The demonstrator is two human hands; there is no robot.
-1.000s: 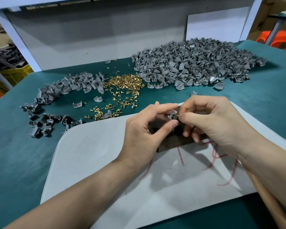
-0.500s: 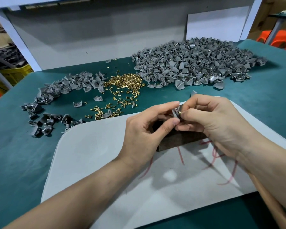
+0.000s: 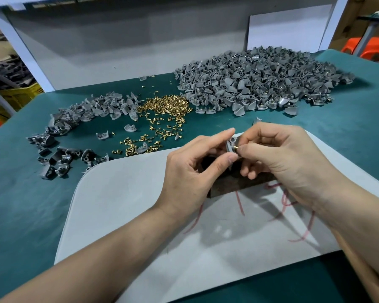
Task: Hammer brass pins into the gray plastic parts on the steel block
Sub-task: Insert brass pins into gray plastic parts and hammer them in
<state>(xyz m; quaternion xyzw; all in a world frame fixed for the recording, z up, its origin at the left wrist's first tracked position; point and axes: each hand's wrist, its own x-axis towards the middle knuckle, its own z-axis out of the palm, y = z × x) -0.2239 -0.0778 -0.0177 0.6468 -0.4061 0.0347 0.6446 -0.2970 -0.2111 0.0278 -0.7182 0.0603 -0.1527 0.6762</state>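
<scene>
My left hand [image 3: 193, 171] pinches a small gray plastic part [image 3: 232, 145] between thumb and forefinger, just above the dark steel block [image 3: 234, 184]. My right hand [image 3: 287, 162] pinches a brass pin [image 3: 236, 147] at its fingertips, and the pin's tip touches the part's face. The block lies on a pale gray mat [image 3: 140, 204] and is mostly hidden under both hands. Loose brass pins [image 3: 162, 108] are heaped on the green table beyond the mat.
A large heap of gray parts [image 3: 260, 82] fills the far right of the green table [image 3: 20, 204]. A smaller spread of gray parts [image 3: 79, 119] lies at the far left. A wooden handle [image 3: 359, 270] runs under my right forearm. A gray wall stands behind.
Both hands have lifted the part slightly and turned it more upright. The brass pin in my right hand has come against the part's face.
</scene>
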